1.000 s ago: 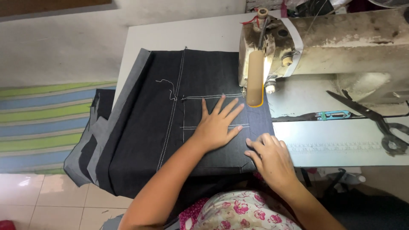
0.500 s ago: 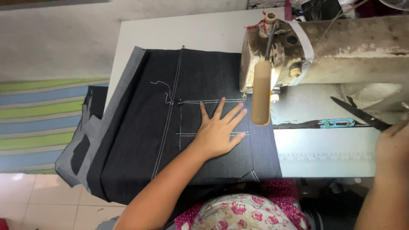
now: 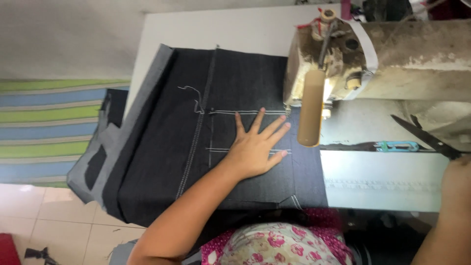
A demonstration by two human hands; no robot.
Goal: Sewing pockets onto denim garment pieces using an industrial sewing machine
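Left hand: I'm watching the left hand (image 3: 255, 149) lying flat and open, fingers spread, pressing down on the dark denim fabric panel with pale stitch lines (image 3: 221, 147); it is gripping nothing, just pinning the cloth.
Right hand: the right hand (image 3: 456, 181) is sitting at the far right edge of the view, right at the handle end of the black-handled scissors (image 3: 422, 135); I cannot tell whether it is closed on them or only touching, since the frame is cutting most of it off.
Denim: the fabric is lying spread over the white tabletop (image 3: 221, 29), its left part hanging off the edge toward the floor, its right edge reaching under the head of the machine.
Stitching: two pale horizontal seam lines are running under the spread fingers, and a long vertical double seam is running down the panel to the left of the wrist; a loose pale thread is curling near the top of that seam.
Machine: the worn cream-coloured industrial sewing machine (image 3: 382, 64) is standing just right of the fingertips, with a tan cylindrical part (image 3: 311, 115) hanging in front of the needle area.
Nearby: a small turquoise clipper tool (image 3: 396, 145) is lying on the machine bed, between the tan part and the scissors.
Floor: a green, blue and cream striped mat (image 3: 54, 130) is lying left of the tabletop, with pale tiles (image 3: 44, 216) below it.
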